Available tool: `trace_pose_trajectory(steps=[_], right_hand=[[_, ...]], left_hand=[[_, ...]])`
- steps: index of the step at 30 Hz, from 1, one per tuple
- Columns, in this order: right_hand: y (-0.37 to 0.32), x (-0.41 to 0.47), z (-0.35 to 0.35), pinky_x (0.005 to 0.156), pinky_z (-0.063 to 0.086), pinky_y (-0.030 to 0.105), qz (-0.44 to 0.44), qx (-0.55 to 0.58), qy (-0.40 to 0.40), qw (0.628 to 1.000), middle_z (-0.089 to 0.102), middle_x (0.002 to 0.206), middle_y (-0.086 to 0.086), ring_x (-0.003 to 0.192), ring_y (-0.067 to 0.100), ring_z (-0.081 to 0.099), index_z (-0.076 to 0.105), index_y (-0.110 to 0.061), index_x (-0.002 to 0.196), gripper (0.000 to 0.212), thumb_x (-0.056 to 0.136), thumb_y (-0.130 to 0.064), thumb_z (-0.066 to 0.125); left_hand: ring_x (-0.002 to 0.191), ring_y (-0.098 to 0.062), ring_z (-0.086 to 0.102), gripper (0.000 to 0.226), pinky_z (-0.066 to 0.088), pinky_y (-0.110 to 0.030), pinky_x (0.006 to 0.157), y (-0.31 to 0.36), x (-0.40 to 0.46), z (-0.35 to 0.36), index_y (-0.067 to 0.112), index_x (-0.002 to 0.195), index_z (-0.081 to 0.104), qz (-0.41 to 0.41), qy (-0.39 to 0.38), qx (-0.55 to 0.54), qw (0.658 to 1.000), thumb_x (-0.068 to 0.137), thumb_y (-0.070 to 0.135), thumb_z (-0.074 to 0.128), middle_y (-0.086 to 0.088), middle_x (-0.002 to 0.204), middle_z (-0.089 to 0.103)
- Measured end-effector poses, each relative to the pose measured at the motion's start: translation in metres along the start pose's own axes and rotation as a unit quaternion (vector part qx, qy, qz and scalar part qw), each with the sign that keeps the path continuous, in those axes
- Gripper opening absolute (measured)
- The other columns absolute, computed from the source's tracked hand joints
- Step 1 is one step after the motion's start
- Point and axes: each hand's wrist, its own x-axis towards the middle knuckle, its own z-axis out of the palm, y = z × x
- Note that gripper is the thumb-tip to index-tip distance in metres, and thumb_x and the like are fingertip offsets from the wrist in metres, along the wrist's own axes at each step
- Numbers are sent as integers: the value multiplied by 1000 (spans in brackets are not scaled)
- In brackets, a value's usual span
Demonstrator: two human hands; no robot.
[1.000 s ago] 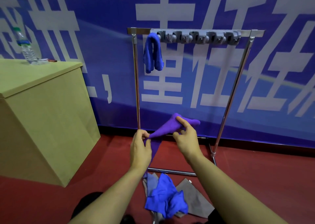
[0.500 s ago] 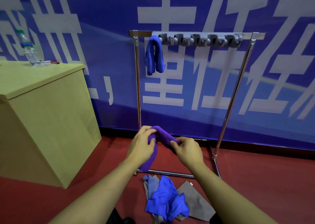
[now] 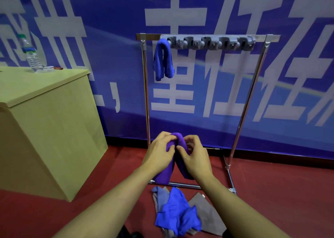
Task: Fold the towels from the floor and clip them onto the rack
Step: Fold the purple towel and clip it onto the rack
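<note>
A purple towel (image 3: pixel 163 174) is folded over into a hanging loop, held at its top by both hands in front of the rack's lower half. My left hand (image 3: pixel 160 151) pinches its left side and my right hand (image 3: pixel 194 156) grips its right side. The metal rack (image 3: pixel 253 85) stands against the wall, with a grey row of clips (image 3: pixel 211 43) on its top bar. A blue towel (image 3: pixel 163 60) hangs folded from the leftmost clip. On the floor below my arms lie a blue towel (image 3: pixel 176 215) and grey towels (image 3: pixel 207 214) in a heap.
A tan wooden cabinet (image 3: pixel 48 122) stands at the left, with a plastic water bottle (image 3: pixel 30 54) and a small dark object (image 3: pixel 58 68) on top. A blue banner with white characters covers the wall. The floor is red.
The purple towel was stretched out between my hands; my hands have come together and doubled it over, so it now hangs as a folded loop.
</note>
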Motion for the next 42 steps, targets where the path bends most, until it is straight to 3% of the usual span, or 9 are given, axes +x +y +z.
trace_pose_trajectory(steps=[3, 5, 8, 12, 15, 22, 34, 37, 42], right_hand=[[-4, 3, -3, 67, 52, 43, -5, -19, 46, 999, 68, 81, -8, 75, 22, 64, 43, -32, 91, 23, 89, -25, 66], [-7, 9, -7, 64, 51, 43, -20, -43, 57, 997, 67, 74, -7, 69, 22, 62, 51, -30, 85, 20, 89, -15, 63], [-21, 20, -17, 75, 54, 36, -42, -64, 67, 995, 74, 95, -13, 88, 16, 69, 70, -32, 94, 24, 91, -11, 59], [-40, 43, -29, 79, 55, 41, -61, -151, 64, 985, 70, 118, -12, 103, 23, 67, 70, -34, 116, 35, 94, -13, 52], [-54, 65, -38, 76, 55, 41, -67, -187, 56, 979, 68, 121, -12, 104, 25, 66, 68, -33, 121, 41, 93, -9, 50], [-98, 133, -58, 84, 52, 40, -65, -155, 66, 984, 67, 125, -3, 110, 28, 62, 67, -30, 124, 40, 95, -10, 46], [-160, 297, -71, 89, 53, 40, -190, -112, 140, 965, 59, 139, -5, 119, 21, 59, 54, -24, 139, 53, 94, 1, 43], [-168, 327, -68, 84, 53, 43, -200, -132, 153, 959, 57, 139, -6, 118, 22, 58, 52, -26, 140, 55, 93, 1, 41], [-161, 361, -55, 63, 50, 37, -243, -195, 173, 934, 60, 131, -5, 103, 24, 61, 52, -27, 137, 60, 88, 7, 46]], left_hand=[[101, -8, 61, 25, 44, -16, 89, 4, 1, 1, 23, 114, 72, -8, 46, 14, 999, 93, 14, 62, 12, 112, 61], [99, -11, 63, 25, 50, -26, 84, 8, 5, 1, 25, 111, 73, -17, 77, 37, 996, 93, 14, 61, 12, 111, 63], [104, -19, 63, 32, 54, -37, 81, 16, 16, -1, 25, 120, 68, -33, 73, 78, 994, 93, 12, 56, 11, 122, 59], [110, -23, 58, 45, 54, -41, 81, 27, 38, -8, 29, 134, 55, -52, 31, 163, 985, 93, 10, 52, 9, 134, 47], [115, -24, 54, 45, 55, -44, 82, 42, 63, -13, 26, 132, 53, -62, 37, 165, 984, 93, 5, 52, 8, 139, 41], [117, -30, 57, 40, 49, -42, 93, 82, 139, -34, 14, 135, 56, -63, 63, 66, 994, 97, 5, 48, -1, 143, 45], [117, -27, 57, 50, 48, -32, 82, 98, 308, -85, 21, 139, 53, 13, 176, 100, 979, 93, 1, 51, 2, 145, 44], [113, -26, 59, 49, 48, -28, 78, 95, 339, -91, 21, 137, 53, 17, 185, 125, 975, 92, 1, 55, 2, 143, 44], [118, -24, 54, 61, 58, -37, 82, 76, 371, -89, 22, 136, 51, 19, 194, 158, 968, 84, -6, 63, 1, 140, 45]])
